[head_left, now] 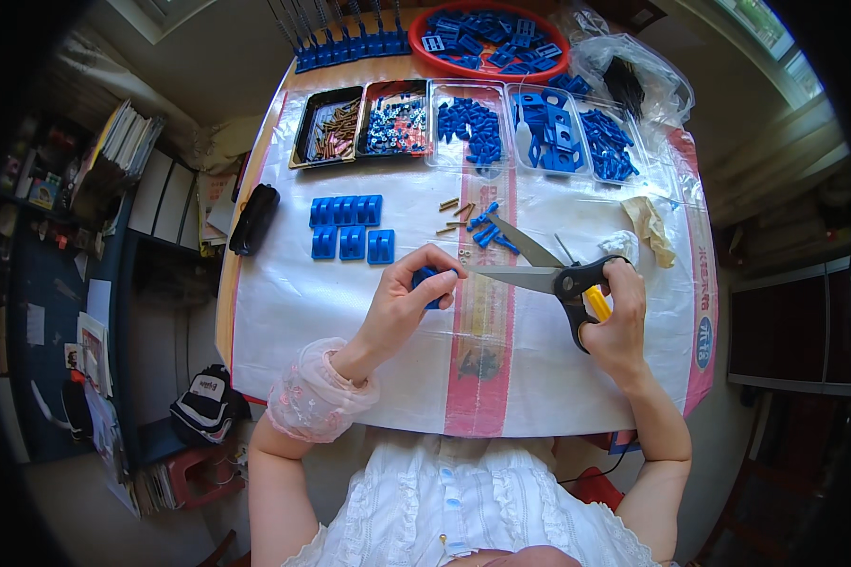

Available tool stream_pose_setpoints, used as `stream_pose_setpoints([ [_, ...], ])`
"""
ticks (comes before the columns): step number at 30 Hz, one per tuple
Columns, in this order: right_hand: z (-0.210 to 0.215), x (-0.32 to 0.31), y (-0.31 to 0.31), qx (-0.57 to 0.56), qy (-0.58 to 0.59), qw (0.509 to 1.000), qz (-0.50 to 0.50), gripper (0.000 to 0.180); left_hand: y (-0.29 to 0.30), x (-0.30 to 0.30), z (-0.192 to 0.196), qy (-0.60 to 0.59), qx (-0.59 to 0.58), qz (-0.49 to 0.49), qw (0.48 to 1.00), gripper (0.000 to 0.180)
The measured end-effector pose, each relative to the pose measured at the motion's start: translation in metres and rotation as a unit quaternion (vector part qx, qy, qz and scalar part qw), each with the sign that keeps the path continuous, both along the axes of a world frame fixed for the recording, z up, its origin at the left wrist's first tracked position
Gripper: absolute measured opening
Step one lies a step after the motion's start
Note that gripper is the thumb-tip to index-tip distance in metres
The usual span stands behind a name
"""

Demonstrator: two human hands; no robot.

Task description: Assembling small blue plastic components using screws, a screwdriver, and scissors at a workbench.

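blue part (423, 277) in left hand (399, 302)

Head view — down over the covered table (567, 387).

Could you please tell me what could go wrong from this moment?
First, the right hand holds the scissors open, with one blade tip at the fingertips of the left hand; a slip might cut them.
Second, that blade might also scratch the blue part held there.
Third, the other blade is close to loose screws; a swing could scatter them.
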State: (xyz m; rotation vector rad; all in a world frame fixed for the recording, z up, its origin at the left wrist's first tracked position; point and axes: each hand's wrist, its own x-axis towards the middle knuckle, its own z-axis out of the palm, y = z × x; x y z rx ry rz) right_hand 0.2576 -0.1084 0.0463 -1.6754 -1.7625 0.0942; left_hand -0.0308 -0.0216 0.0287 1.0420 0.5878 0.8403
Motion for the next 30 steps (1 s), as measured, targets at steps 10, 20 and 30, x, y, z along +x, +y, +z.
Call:
stream_pose_setpoints([
  [10, 0.001, 0.001, -0.001, 0.0, -0.003, 1.0, 0.009, 0.045, 0.001, 0.0, 0.003, -0.038, -0.092, 0.012, 0.995, 0.023],
  [20, 0.0, 0.001, 0.0, -0.004, -0.002, 1.0, 0.003, 0.045, 0.0, 0.001, 0.011, -0.046, -0.083, -0.019, 0.995, 0.022],
  [30, -0.001, 0.0, 0.0, 0.005, -0.002, 1.0, 0.005, 0.046, 0.001, -0.002, 0.002, -0.017, -0.049, -0.01, 0.999, 0.018],
])
